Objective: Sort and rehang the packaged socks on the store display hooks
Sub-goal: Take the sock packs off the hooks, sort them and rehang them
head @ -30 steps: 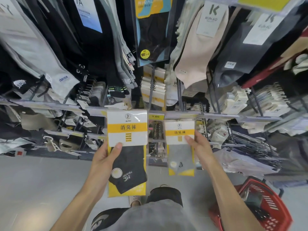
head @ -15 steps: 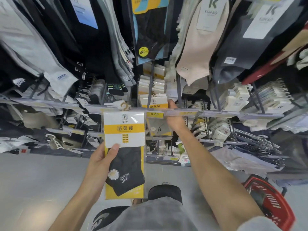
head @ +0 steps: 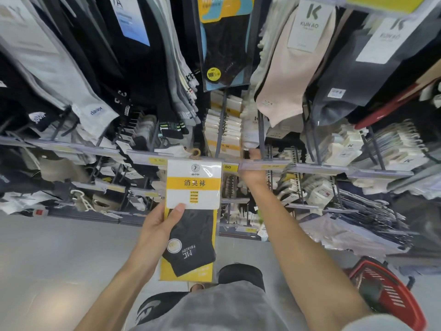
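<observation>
Down at the near edge, a grey shirt [head: 214, 311] fills the bottom of the view, with a red shopping basket [head: 391, 299] on the pale floor [head: 47, 259] to the right.

Just above, the left grip [head: 157, 230] holds a sock pack [head: 193, 187] upright. The thumb is pressed on the front at the lower edge of its white card, and the fingers are curled behind. The pack has a white and yellow header with Chinese lettering and a yellow backing. Inside it is a dark sock [head: 193, 247] carrying a round sticker. Its top edge reaches up in front of the price rail [head: 310, 167], beside a yellow price tag [head: 230, 167].

To the right, the bare right arm stretches forward and the right grip [head: 253, 173] goes in behind that rail. Only the thumb shows above it, close to a white package. The fingers are hidden, so I cannot tell whether this grip is closed or has hold of anything.

Just left of that thumb, a stack of matching yellow-and-white packs [head: 224, 139] hangs on a display hook [head: 220, 115].

Farther up, larger goods hang overhead: a black sock in a blue and yellow sleeve [head: 226, 48], a pale pink sock [head: 293, 75] under a KUNAO label, dark grey socks [head: 353, 80] to its right, and grey and black socks [head: 71, 87] to the left.
</observation>
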The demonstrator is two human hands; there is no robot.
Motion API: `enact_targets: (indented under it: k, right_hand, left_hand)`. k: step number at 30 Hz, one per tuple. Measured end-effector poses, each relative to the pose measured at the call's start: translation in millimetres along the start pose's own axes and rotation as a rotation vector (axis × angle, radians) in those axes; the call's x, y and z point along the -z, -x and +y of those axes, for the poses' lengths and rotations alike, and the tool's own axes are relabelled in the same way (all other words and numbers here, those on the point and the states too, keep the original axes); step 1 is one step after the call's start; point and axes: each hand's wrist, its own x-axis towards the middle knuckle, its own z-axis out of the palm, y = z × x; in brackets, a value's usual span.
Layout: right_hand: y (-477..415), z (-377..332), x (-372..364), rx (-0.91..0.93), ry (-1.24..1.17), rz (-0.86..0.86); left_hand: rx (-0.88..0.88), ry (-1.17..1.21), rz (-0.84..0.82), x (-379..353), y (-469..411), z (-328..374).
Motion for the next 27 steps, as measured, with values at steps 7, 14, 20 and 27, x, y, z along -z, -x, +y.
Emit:
enact_targets:
  k: [7,14,20,27]
  right_hand:
    - [130.2,20.9,19.7,0.212,-0.298,-0.099]
    - [140.3,34.8,40.1,0.230,-0.386,-0.160]
    - [104.6,76.1,63.4,0.102,-0.125,-0.015]
    - [35.5,55.4,33.2,0.140,0.229,-0.014]
  left_hand:
    - [-0.044,-0.065,-0.135,-8.6,-9.6,-2.9]
    - [-0.216,-0.394,-0.184,-24.4,-33.3,9.8]
    - [-0.677,-0.928,0.067,-29.1,-55.3,44.0]
    - [-0.870,-1.197,0.083,-37.1,-61.6,33.9]
